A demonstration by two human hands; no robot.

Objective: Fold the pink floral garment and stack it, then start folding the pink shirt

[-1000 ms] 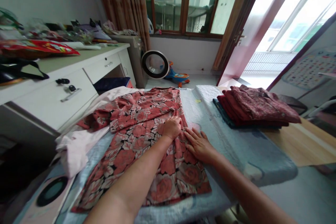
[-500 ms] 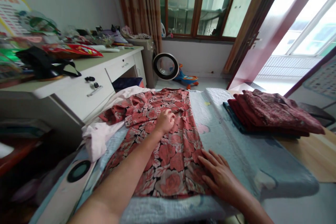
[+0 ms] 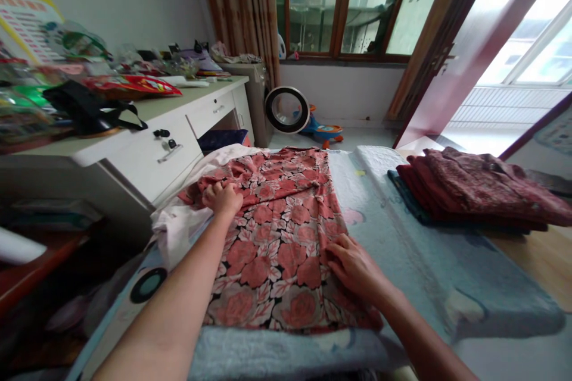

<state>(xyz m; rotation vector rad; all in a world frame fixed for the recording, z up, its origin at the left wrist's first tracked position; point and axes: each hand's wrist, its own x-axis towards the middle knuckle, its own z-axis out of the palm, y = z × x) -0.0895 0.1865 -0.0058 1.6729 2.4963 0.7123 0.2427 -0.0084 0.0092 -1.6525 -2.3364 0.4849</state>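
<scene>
A red floral shirt (image 3: 286,250) with grey leaves and black gaps lies spread on a light blue blanket (image 3: 384,238). My left hand (image 3: 224,197) is closed on its left side near the sleeve, with the fingers curled into the cloth. At the right edge of the shirt, my right hand (image 3: 353,262) has bent fingers drawn together on the fabric. A crease runs across the shirt between the hands. Under its left side lies a white cloth (image 3: 174,229), partly covered by the sleeve.
Folded dark red clothes (image 3: 473,190) are stacked on the right. To the left stands a white desk (image 3: 152,155) crowded with objects. Beyond the blanket are a round washer door (image 3: 287,109) and a blue and orange ride-on toy (image 3: 324,130). A maroon door (image 3: 465,65) stands ajar.
My left hand has moved left from the shirt's middle toward the sleeve. My right hand has shifted slightly up and left, its spread fingers now bent together. The shirt's lower part has widened out.
</scene>
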